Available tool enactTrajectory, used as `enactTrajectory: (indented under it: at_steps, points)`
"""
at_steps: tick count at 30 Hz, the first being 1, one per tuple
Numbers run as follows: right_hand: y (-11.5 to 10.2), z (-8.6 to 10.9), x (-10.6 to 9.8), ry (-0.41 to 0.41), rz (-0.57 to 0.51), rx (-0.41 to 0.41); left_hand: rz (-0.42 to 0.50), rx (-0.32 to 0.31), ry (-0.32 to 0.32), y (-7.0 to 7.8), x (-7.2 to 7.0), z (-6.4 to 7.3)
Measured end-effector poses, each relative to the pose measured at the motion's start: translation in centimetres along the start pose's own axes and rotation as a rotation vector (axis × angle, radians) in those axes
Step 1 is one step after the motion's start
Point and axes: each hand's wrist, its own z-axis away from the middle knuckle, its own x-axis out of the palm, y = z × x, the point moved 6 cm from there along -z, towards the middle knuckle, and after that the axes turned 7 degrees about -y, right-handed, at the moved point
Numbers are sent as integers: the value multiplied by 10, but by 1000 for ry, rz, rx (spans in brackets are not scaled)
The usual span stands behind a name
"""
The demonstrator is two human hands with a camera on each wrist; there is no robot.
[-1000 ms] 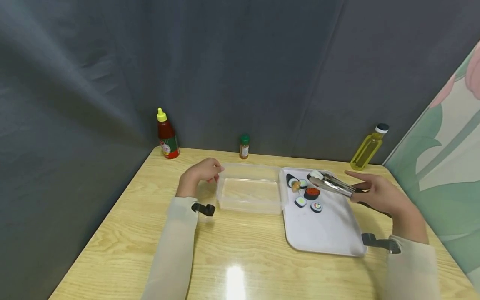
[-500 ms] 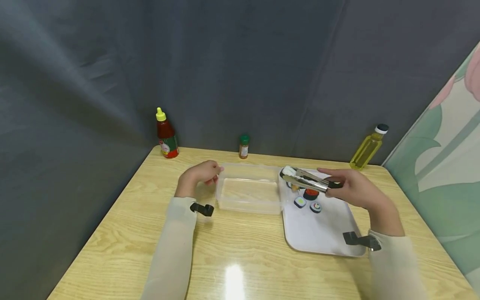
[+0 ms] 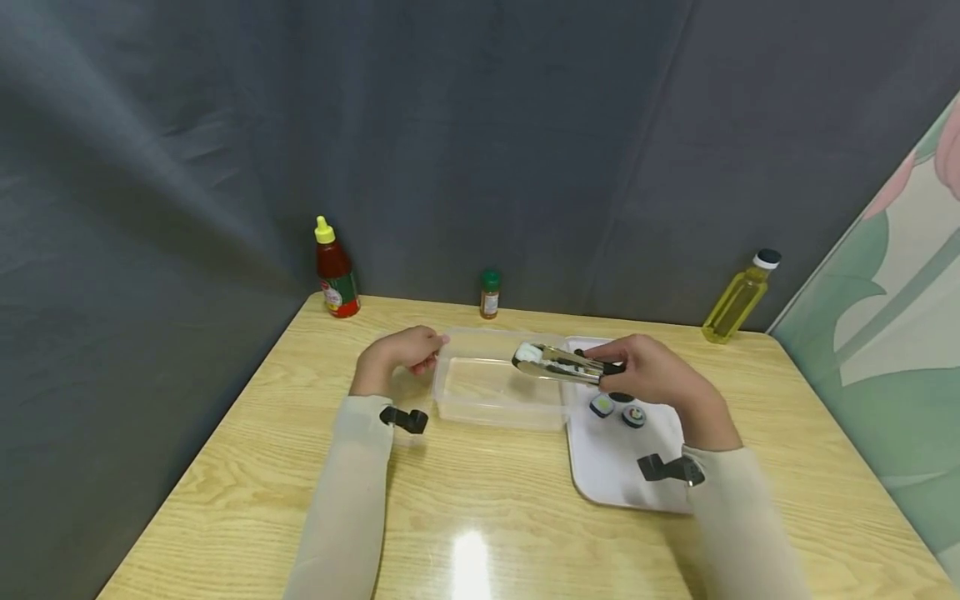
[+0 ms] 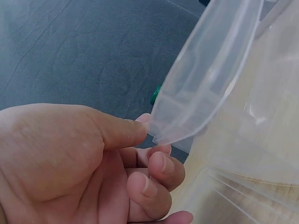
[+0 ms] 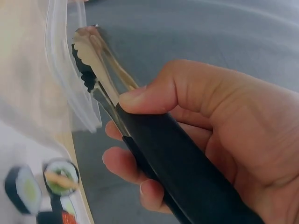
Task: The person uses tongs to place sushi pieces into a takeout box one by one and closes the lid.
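Note:
My left hand pinches the left rim of a clear plastic container; in the left wrist view the thumb lies on the corner of the translucent rim, fingers beneath. My right hand grips metal tongs by their black handles. Between the tongs' scalloped tips is a white-topped sushi piece with a dark band, held above the container. Several sushi pieces lie on a white tray, including a green-centred roll and a round roll; the right hand and tongs partly hide others.
At the back of the wooden table stand a red sauce bottle with a yellow cap, a small green-capped spice jar and a bottle of yellow oil. A dark curtain hangs behind them.
My right hand has carried the tongs with the white-topped sushi piece leftward from the tray's far side to above the container. My left hand stays at the container's rim.

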Motion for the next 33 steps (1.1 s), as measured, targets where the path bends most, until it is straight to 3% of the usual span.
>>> enactTrajectory:
  at_steps: [12, 18, 23, 29, 33]
  points:
    - [-39, -57, 27, -80, 171, 45, -16, 0, 5, -2, 3, -1]
    - [-58, -82, 40, -115, 258, -10, -1, 6, 5, -1, 2, 1]
    - [-59, -102, 53, -148, 278, -5, -17, 11, 1, -4, 2, 1]
    - [-59, -111, 59, -142, 291, 58, -34, 35, -16, -6, 2, -1]
    - [-61, -106, 58, -108, 326, 41, -28, 56, -30, -4, 2, -3]
